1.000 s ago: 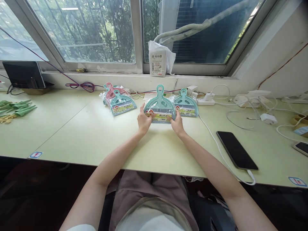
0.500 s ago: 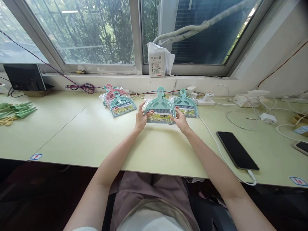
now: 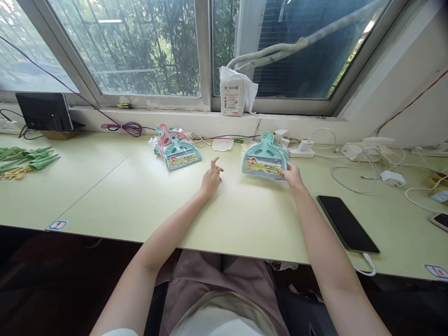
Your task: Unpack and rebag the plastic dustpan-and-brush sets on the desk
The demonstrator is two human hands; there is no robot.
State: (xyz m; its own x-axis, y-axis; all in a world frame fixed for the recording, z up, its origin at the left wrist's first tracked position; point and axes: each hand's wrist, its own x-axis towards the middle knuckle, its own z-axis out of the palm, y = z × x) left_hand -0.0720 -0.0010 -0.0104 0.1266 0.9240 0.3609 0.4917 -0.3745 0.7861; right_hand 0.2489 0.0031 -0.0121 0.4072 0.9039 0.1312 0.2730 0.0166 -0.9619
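Left hand (image 3: 211, 179) now off dustpan (image 3: 263, 152)

Black phone (image 3: 348, 224), dark tablet (image 3: 45, 111), boxed package (image 3: 232, 98)

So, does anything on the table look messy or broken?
The tangle of thin white cables at right looks messy, with loops crossing loosely. At left, the clear-wrapped teal and pink plastic dustpans overlap crookedly. The wrapped teal plastic dustpan in the right grip looks undamaged. Nothing looks spilled.
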